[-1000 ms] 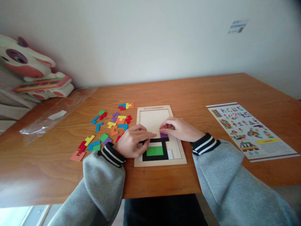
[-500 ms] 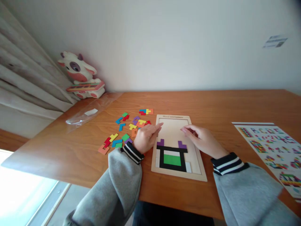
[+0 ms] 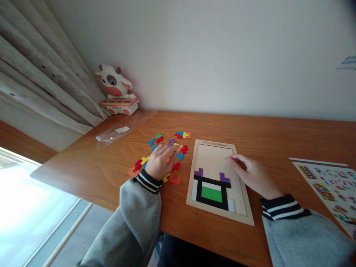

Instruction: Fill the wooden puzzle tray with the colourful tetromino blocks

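Observation:
My left hand (image 3: 162,162) hovers over the loose coloured puzzle pieces, fingers stretched out and holding nothing I can see; it hides part of the pile. Just beside it lie an orange piece (image 3: 175,179) and a red piece (image 3: 176,166). My right hand (image 3: 251,174) is over the right side of the wooden puzzle board (image 3: 248,217), thumb and forefinger pinched together with no piece showing between them. Inside the board, black pieces (image 3: 208,181) frame a green area (image 3: 211,194) with a white strip above it. Two purple pieces (image 3: 224,178) stand on top, and white pieces (image 3: 230,205) flank the sides.
A sheet with printed coloured patterns (image 3: 328,174) lies at the right. A clear plastic bag (image 3: 112,135) and a toy cow with a keyboard (image 3: 118,89) are at the back left. More joined pieces (image 3: 183,135) lie behind the pile, in front of the wall.
My left hand has moved left from the board's edge to over the loose pieces, and its fingers have spread. The right hand stays pinched near the board. The view has shifted left.

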A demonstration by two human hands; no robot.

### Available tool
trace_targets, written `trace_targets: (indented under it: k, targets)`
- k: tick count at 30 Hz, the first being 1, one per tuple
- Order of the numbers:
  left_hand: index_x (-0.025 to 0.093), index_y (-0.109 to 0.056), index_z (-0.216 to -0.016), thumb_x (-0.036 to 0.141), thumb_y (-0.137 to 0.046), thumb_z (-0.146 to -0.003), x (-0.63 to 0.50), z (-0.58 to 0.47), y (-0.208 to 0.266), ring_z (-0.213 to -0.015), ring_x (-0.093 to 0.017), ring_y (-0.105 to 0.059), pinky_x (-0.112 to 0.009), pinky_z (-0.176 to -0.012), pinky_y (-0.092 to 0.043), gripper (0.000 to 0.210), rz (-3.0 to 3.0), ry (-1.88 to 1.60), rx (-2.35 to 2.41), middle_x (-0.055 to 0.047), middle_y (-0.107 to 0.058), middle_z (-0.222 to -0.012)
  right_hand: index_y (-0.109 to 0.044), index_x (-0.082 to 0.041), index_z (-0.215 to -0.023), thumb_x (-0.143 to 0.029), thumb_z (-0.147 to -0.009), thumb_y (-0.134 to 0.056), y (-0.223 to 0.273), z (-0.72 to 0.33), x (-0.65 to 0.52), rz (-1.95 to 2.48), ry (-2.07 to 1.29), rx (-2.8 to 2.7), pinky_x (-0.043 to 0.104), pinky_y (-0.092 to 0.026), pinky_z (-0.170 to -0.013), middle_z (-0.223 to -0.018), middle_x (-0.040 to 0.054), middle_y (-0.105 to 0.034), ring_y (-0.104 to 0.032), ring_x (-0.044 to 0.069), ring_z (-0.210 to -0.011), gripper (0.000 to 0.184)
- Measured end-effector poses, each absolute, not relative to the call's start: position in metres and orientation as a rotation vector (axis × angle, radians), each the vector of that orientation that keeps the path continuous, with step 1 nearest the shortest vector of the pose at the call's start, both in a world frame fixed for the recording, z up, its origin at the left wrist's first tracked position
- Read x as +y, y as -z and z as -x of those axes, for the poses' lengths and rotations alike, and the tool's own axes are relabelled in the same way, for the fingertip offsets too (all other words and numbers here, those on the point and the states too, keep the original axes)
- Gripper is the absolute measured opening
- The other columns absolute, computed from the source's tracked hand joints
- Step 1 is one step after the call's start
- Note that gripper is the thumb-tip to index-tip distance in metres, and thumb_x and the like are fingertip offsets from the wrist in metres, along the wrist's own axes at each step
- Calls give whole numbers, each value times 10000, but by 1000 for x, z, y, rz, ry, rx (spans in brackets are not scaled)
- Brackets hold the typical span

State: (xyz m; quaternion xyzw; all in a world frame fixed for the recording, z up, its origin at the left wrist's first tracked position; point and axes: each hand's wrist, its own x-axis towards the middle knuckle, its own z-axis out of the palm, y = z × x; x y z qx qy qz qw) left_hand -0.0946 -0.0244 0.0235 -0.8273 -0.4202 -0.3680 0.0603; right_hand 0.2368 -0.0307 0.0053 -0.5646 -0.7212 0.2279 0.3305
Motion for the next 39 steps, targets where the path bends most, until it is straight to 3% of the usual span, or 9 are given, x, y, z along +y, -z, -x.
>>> trace_targets:
  k: [7,14,18,21,24,29,32,39]
  targets:
    - [232,-737,-1086,401,-588,-934,-40,182,-21,-906,-214,-712,-350,-862,-587,272,2518,872,-1593,-60,-770,-1001,-699,-227,-939,-548,-910,-520,-10,-234,-32,1441,-578,-1878,354,-537,-678,-897,78,-756,-685,234,-778,368]
    - [267,-737,-1137,398,-531,-966,-35,187,-10,-1099,-218,-694,-390,-970,-568,298,2756,670,-1419,-36,-756,-1128,-688,-220,-969,-494,-922,-509,-13,-234,-33,1456,-546,-1909,357,-527,-702,-908,72,-751,-682,225,-780,331]
    - [271,-772,-1034,499,-521,-950,-23,185,-10,-1072,-231,-709,-397,-982,-558,350,2730,732,-1567,-30,-761,-1113,-679,-209,-994,-462,-926,-505,-12,-234,-33,1449,-498,-1931,364,-525,-716,-910,76,-746,-677,222,-772,315]
    - [283,-786,-938,537,-583,-892,-15,181,-12,-998,-256,-729,-380,-901,-579,329,2604,734,-1791,-27,-780,-1035,-663,-198,-1046,-435,-916,-523,-11,-233,-32,1438,-481,-1961,365,-528,-724,-916,75,-741,-672,214,-761,304]
    - [268,-776,-962,510,-674,-814,-8,178,-15,-872,-264,-742,-362,-799,-585,302,2526,730,-2025,-29,-790,-916,-645,-180,-1098,-400,-909,-536,-10,-233,-32,1424,-473,-1989,357,-528,-727,-885,67,-725,-659,200,-735,310]
    - [194,-707,-1068,513,-815,-597,5,174,-21,-762,-221,-724,-322,-718,-583,579,2751,899,-2411,-19,-758,-831,-636,-181,-1121,-368,-910,-546,-8,-234,-30,1407,-433,-1990,343,-525,-719,-851,51,-702,-641,184,-710,296]
    - [180,-724,-968,474,-842,-524,12,171,-25,-691,-190,-691,-278,-634,-556,545,2858,854,-2530,5,-717,-732,-638,-191,-1110,-353,-906,-559,-6,-235,-29,1381,-413,-1977,338,-526,-717,-853,48,-702,-638,180,-706,272]
    - [208,-776,-883,479,-737,-734,3,136,-40,-684,-176,-680,-236,-594,-518,312,2745,826,-2263,1,-738,-720,-674,-206,-992,-327,-906,-572,-11,-229,-32,1313,-460,-1964,341,-539,-725,-888,59,-722,-646,182,-732,180]
